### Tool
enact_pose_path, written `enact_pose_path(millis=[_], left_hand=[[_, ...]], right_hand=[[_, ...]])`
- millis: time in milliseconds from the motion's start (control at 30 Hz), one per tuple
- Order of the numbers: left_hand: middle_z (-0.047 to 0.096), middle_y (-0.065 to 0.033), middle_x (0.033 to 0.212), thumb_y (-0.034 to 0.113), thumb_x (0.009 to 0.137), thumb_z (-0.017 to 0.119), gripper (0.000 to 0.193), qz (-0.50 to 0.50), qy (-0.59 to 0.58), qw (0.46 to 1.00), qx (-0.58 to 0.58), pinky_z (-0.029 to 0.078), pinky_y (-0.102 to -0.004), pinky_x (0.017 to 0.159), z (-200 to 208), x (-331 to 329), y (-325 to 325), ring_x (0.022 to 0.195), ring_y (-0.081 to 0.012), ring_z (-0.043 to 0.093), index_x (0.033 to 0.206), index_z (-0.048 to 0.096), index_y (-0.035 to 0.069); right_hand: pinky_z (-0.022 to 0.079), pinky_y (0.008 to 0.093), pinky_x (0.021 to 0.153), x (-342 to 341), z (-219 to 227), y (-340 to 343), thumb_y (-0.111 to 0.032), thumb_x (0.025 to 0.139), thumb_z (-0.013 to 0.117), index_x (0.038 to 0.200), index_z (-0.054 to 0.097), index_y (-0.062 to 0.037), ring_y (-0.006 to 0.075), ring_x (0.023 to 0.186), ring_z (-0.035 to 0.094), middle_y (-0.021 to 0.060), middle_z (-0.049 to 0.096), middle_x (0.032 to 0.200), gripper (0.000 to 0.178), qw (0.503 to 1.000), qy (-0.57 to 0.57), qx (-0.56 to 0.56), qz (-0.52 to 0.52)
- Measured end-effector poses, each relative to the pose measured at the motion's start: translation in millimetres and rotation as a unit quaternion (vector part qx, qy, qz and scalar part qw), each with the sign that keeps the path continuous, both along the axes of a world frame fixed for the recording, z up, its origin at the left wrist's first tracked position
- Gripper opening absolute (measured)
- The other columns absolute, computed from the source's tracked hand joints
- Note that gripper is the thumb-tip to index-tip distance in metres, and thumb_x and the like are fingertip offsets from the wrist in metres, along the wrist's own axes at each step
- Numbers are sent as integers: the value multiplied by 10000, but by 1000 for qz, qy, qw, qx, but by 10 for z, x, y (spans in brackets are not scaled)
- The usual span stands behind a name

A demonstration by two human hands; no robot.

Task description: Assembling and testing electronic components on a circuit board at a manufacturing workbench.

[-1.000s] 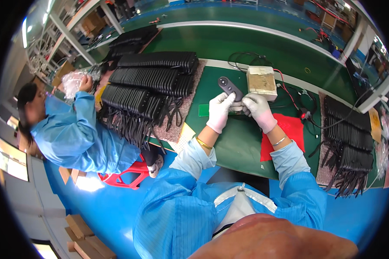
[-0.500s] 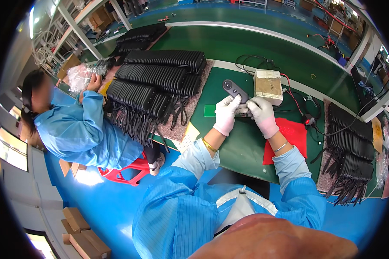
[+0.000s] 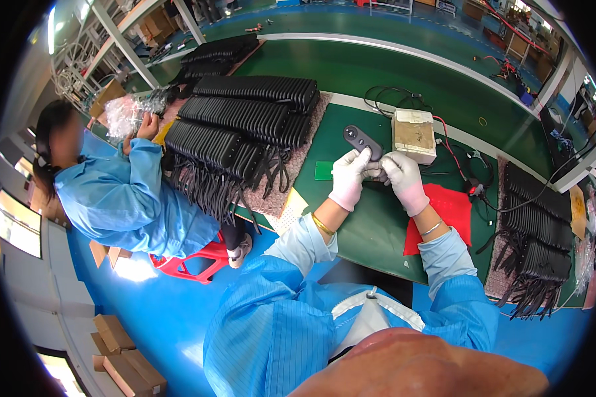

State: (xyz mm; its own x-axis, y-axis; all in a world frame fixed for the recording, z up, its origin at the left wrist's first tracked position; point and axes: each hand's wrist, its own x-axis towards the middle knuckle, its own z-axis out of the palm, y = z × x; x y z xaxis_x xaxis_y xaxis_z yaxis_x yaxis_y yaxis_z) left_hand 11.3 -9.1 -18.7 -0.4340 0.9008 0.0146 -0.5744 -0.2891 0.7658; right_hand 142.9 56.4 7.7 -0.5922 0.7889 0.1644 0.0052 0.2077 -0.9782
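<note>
A slim black remote control [image 3: 362, 138] with rounded ends and a round button pad slants up over the green table. My left hand [image 3: 349, 177], in a white glove, is closed on its lower end, with the thumb lying on top. My right hand [image 3: 404, 178], also gloved, is pinched close beside that end. A short dark piece that looks like the remote's strap [image 3: 375, 176] shows between the two hands; fingers hide most of it. A red cloth [image 3: 447, 215] lies beside my right wrist.
Rows of black remotes with straps [image 3: 245, 116] fill bubble wrap at left; another stack [image 3: 536, 218] stands at right. Beyond my hands sit a worn box [image 3: 413, 135] and cables [image 3: 473, 165]. A co-worker in blue [image 3: 126, 198] sits at left, handling clear plastic [image 3: 124, 116].
The remote and both hands have shifted very slightly, with the grip unchanged. The whole view has moved a little.
</note>
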Motion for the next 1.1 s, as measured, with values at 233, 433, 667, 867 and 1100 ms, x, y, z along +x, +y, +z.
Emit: enact_pose_path(millis=[233,433,667,867,1100], left_hand=[[687,-119,865,150,973,593,182,31,71,997,-13,530,-210,635,46,33,-9,669,-129,643,1014,627,-24],[682,-108,843,140,969,596,174,13,50,999,-3,533,-214,638,26,-9,7,661,-127,637,999,631,-28],[669,-128,872,116,955,602,199,-6,79,997,-7,540,-211,613,18,-65,12,643,-135,631,1064,633,-48],[665,-136,924,132,966,577,309,12,108,994,-11,530,-226,610,123,57,-25,663,-144,631,1212,578,-56],[620,-164,1149,148,953,539,432,157,463,871,47,496,-303,827,131,201,-72,938,-239,622,1337,494,-43]], right_hand=[[440,244,556,6,23,-2,-149,918,510,853,622,-9,134,585,525,62,591,685,190,1000,-20,11,2],[440,249,567,22,87,34,-149,912,523,861,626,-6,141,588,525,58,589,679,183,999,-7,-19,43],[449,238,611,83,175,116,-154,915,549,956,625,12,137,643,528,62,603,760,187,986,-128,85,56],[463,233,697,69,207,68,-163,900,602,1054,648,20,136,741,551,72,634,895,244,990,66,119,26],[469,247,802,100,152,79,-138,878,642,1112,664,9,145,868,581,66,655,1034,277,996,71,52,35]])
